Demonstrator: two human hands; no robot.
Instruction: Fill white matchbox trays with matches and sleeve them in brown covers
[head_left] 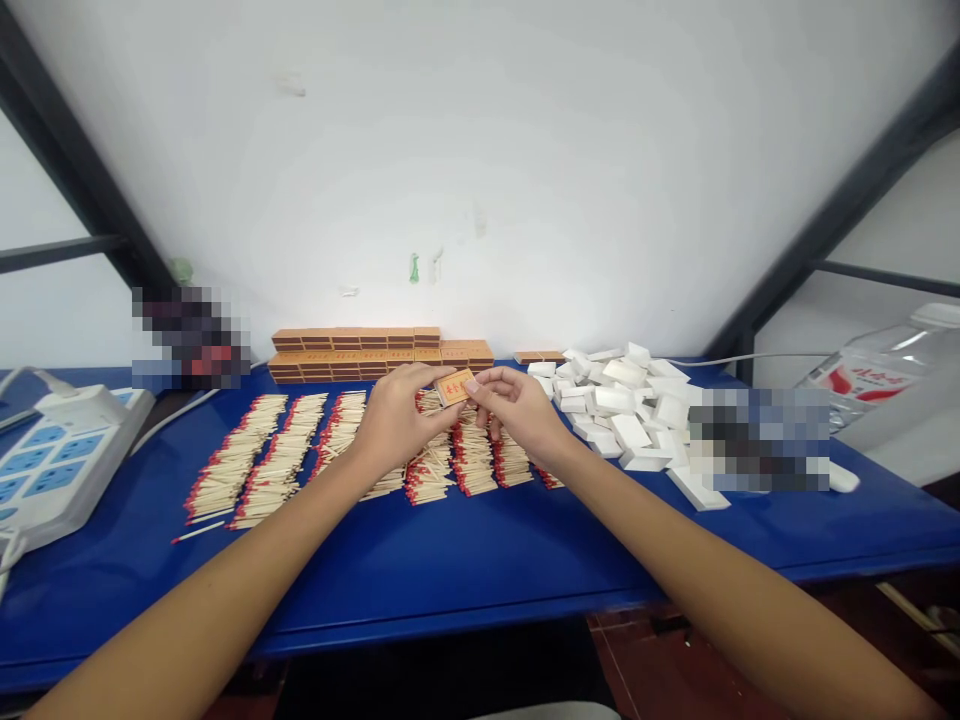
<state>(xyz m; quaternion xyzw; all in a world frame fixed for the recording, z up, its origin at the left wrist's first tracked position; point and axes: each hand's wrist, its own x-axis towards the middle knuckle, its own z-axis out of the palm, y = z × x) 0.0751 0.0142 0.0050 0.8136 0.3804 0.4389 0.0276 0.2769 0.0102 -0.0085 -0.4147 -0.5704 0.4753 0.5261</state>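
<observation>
An orange-yellow matchbox [453,388] is held up over the middle of the table. My left hand [396,415] grips its left side between thumb and fingers. On its right end, my right hand [521,408] pinches it with thumb and fingertips. Below both hands lie several rows of loose red-tipped matches [255,450], partly covered by the hands. Behind them, stacked matchboxes [352,360] stand against the wall. To the right of my right hand is a heap of white inner trays [630,400].
A white power strip [67,460] with a plug and cable lies at the left on the blue table [480,580]. A clear plastic bottle [870,370] is at the right. Blurred items sit at both sides. Dark metal frame bars [832,190] slant along the edges.
</observation>
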